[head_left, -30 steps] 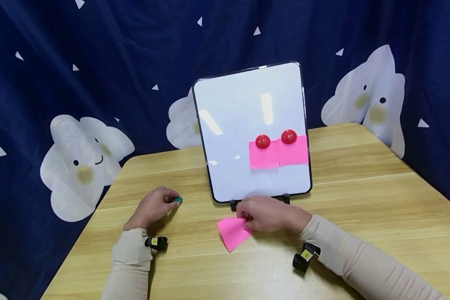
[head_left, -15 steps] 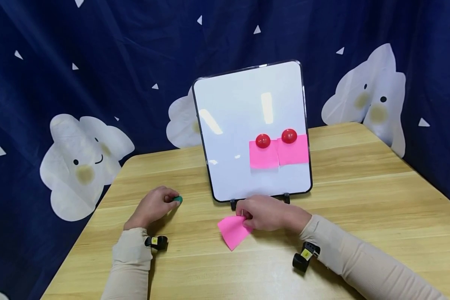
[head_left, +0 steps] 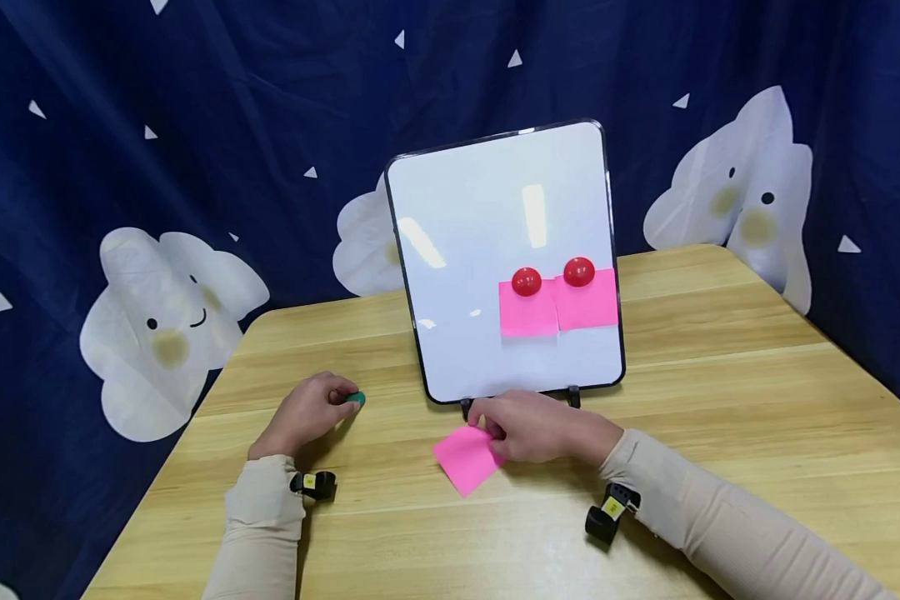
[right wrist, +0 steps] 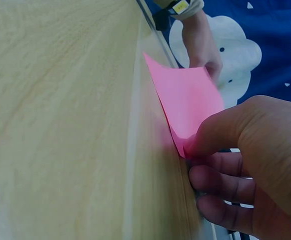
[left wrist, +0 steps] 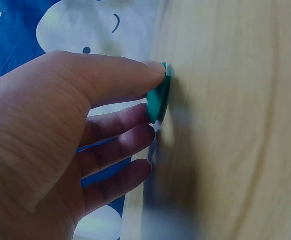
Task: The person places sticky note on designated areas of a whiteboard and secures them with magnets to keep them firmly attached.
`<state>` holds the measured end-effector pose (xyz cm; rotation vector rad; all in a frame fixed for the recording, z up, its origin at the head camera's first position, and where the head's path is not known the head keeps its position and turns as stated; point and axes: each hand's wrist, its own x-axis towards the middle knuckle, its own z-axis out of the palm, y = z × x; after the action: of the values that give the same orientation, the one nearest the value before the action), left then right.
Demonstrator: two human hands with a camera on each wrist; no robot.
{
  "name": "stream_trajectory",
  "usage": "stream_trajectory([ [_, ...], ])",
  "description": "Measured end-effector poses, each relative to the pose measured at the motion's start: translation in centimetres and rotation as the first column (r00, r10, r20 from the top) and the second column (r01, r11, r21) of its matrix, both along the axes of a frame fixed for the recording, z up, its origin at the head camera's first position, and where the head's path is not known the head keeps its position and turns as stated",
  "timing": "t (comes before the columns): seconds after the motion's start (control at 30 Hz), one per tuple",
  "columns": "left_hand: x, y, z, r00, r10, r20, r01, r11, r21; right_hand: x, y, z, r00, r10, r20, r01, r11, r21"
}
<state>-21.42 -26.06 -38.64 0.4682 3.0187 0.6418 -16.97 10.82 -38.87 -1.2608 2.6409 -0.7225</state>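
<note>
On the left of the table, my left hand [head_left: 305, 414] pinches a round green magnet [left wrist: 159, 97] between thumb and fingers. The magnet is close to the tabletop; whether it touches is unclear. In front of the whiteboard [head_left: 487, 217], my right hand [head_left: 532, 427] pinches one corner of a pink square of paper [right wrist: 183, 97]. That sheet slants toward the left hand, with its free part bowed in the right wrist view. Two more pink squares, the left one [head_left: 527, 317] and the right one [head_left: 588, 307], hang side by side on the board under red magnets [head_left: 579, 272].
The whiteboard leans on a stand with black feet [head_left: 573, 397] toward the back of the wooden table [head_left: 390, 533]. Behind it hangs a dark blue curtain [head_left: 270, 100] with white clouds. Each wrist carries a small black camera [head_left: 607, 515].
The pink paper in my right hand has tilted slightly, its lower corner shifting up a little. My left hand and the green magnet have stayed in place.
</note>
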Motion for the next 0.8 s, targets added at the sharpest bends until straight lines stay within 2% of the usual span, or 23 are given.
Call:
stream_trajectory([
  [0.23, -0.02, 0.06, -0.02, 1.0, 0.002, -0.002, -0.002, 1.0, 0.001, 0.08, 0.0, 0.16, 1.0, -0.001, 0.015, 0.0, 1.0, 0.02],
  [0.5, -0.02, 0.07, -0.03, 1.0, 0.006, 0.003, -0.006, 1.0, 0.003, 0.08, 0.09, 0.07, 0.996, 0.079, -0.042, -0.079, 0.997, 0.004],
  [0.8, 0.02, 0.09, -0.04, 1.0, 0.008, -0.001, -0.008, 1.0, 0.002, 0.15, 0.09, -0.15, 0.993, 0.089, -0.082, -0.089, 0.996, 0.008],
])
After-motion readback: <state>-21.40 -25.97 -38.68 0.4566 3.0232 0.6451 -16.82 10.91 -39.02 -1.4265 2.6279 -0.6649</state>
